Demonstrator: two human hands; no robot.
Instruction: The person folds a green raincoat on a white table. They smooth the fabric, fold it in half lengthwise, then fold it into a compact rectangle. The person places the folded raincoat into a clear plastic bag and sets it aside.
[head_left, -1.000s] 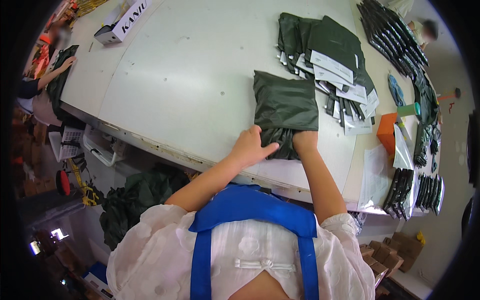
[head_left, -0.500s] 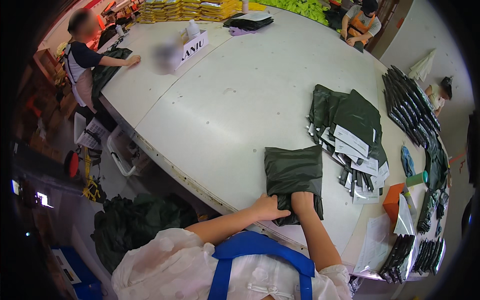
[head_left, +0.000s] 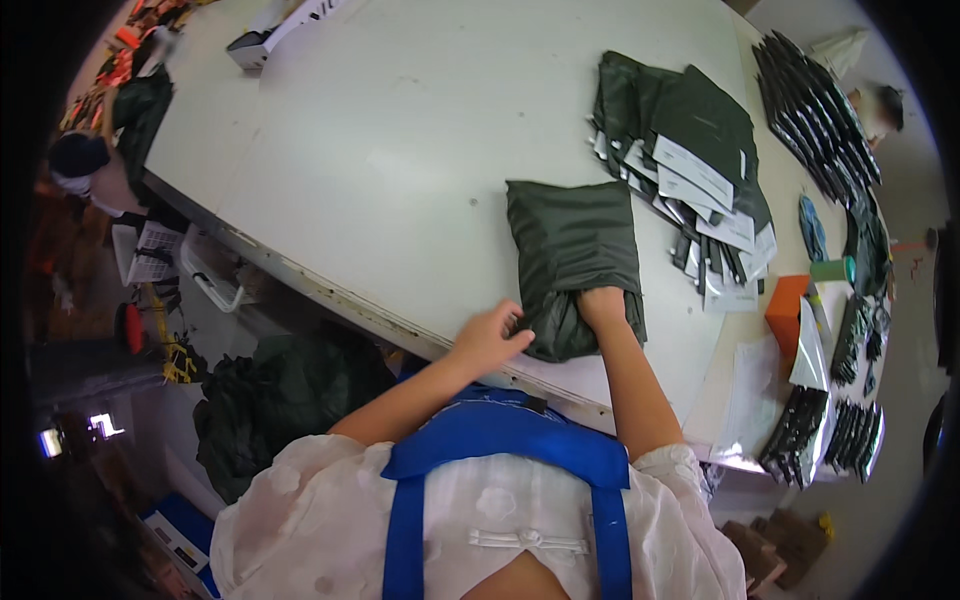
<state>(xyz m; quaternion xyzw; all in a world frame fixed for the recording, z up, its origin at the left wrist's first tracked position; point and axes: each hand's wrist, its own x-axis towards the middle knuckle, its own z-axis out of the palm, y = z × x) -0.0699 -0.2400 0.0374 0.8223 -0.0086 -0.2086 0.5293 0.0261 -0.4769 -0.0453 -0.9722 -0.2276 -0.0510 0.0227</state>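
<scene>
Reaching into a dark green bag [head_left: 575, 235], right hand [head_left: 603, 306] sunk in its mouth.
Bag lay flat near the table [head_left: 370, 190]'s front edge; right fingers hidden, grip I couldn't tell. Left hand [head_left: 488, 338] hovered by its lower left side, thumb and fingers apart. Labelled bags [head_left: 708, 112] lay piled beyond, to the right.

Bag [head_left: 575, 235] on worktop [head_left: 400, 150] near edge, right hand [head_left: 603, 308] partly inside. From bag: left hand [head_left: 488, 336] 8 o'clock, bag pile [head_left: 705, 120] 2, cylinder [head_left: 833, 270] 3, box [head_left: 277, 40] 10; heap [head_left: 270, 415] 8, off worktop.
</scene>
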